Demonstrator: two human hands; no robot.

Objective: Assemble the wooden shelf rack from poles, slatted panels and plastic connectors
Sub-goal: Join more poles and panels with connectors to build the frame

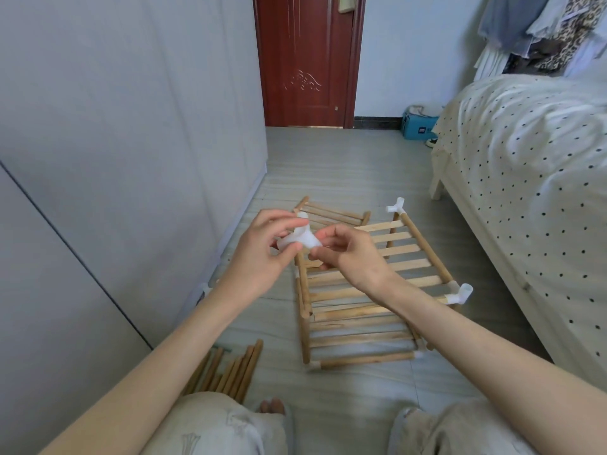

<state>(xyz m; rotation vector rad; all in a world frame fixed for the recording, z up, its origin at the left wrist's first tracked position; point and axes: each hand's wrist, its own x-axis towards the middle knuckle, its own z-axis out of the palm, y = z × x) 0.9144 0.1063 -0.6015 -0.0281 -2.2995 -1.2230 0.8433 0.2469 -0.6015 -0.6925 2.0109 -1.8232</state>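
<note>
The person sits on the floor (328, 389), knees in pale trousers (210, 428) at the near edge, with toes (272, 406) showing between them. By the left knee lies a bundle of loose wooden poles (230, 372), close to the grey wardrobe (98, 159) on the left.

In the middle of the floor, just past the knees, lies a slatted panel (358, 326) with a pole along its near side. On top of it, a bit farther back, rests another slatted panel (394, 254). That one has a white plastic connector (461, 294) on its right near corner and another white connector (396, 206) on its far corner.

Both hands are held up over the panels. The left hand (262, 254) pinches a white connector piece (295, 236) with thumb and fingers curled round it. The right hand (354, 254) has its fingers curled, and the fingertips touch the same piece on its right side.

Behind the hands a third slatted panel (331, 213) lies flat on the floor.

On the right stands a bed (525, 178) with a spotted cover. Far back are a blue box (418, 124) and a red-brown door (305, 60).
</note>
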